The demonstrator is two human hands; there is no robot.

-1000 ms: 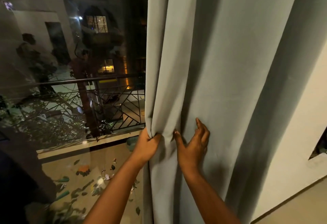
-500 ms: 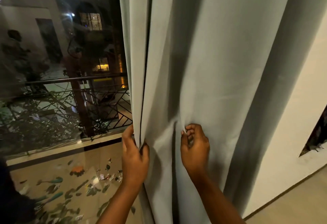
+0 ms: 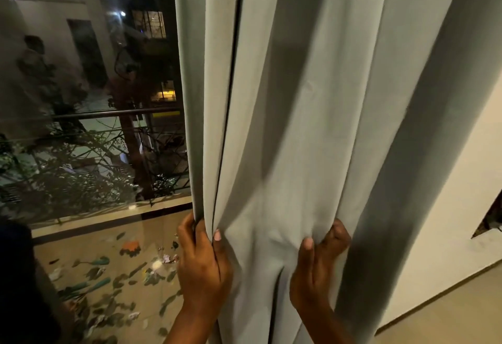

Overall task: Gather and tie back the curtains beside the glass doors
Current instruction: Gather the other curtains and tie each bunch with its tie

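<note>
The left hand (image 3: 204, 270) is gripping the leading edge of the pale grey curtain (image 3: 312, 126), its thumb lying on the front of the cloth and its fingers curling round the edge behind it. The right hand (image 3: 317, 270) is pinching a fold further to the right, thumb pressing on the front and fingers tucked behind the pleat (their tips are hidden by the fabric). Between the two hands the cloth is bunching into shallow creases, and a dark vertical gap between folds is running down from just beside the right wrist.

The curtain is hanging in long folds just right of the glass door (image 3: 89, 126), covering the middle of the view. Through the glass a balcony railing (image 3: 108, 114) is showing, with dark foliage and lit windows of a building beyond; the glass is also reflecting a patterned floor low down. To the right of the curtain a cream wall (image 3: 445, 235) is meeting a pale floor (image 3: 448, 313).

Compared with half a second ago, the right hand is sitting farther to the right, now grasping a different fold, so the hands are standing wider apart. The left hand is keeping its hold on the same edge.
</note>
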